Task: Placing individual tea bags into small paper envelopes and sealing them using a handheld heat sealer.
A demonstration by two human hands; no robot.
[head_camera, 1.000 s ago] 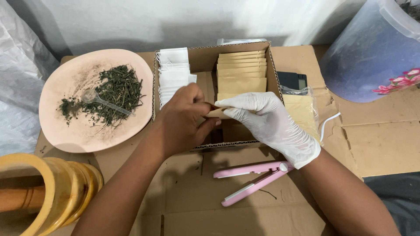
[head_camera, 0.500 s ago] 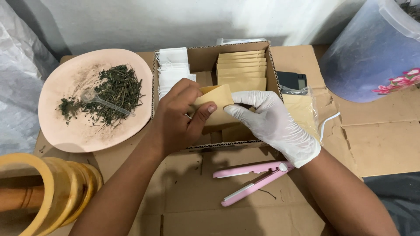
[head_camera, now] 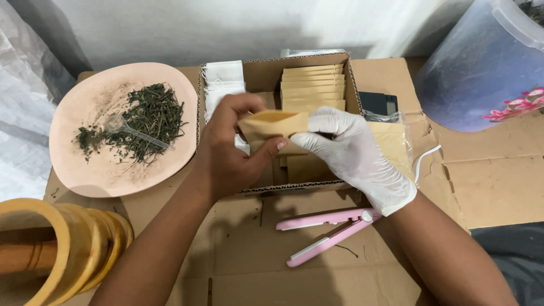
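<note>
Beside the pink plate (head_camera: 85, 170), cardboard box (head_camera: 354, 85), pink sealer (head_camera: 328, 232).

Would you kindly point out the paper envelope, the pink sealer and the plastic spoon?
paper envelope (head_camera: 276, 120), head view, upper front face.
pink sealer (head_camera: 328, 233), head view, between its arms' middles.
plastic spoon (head_camera: 137, 134), head view, handle.

Soft light is falling across a pale wall (head_camera: 238, 28) at top, flattened cardboard (head_camera: 487, 175) covering the work surface below.

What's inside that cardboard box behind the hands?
The cardboard box holds a row of tan envelopes and white sachets. Both hands cover its front part.
</note>
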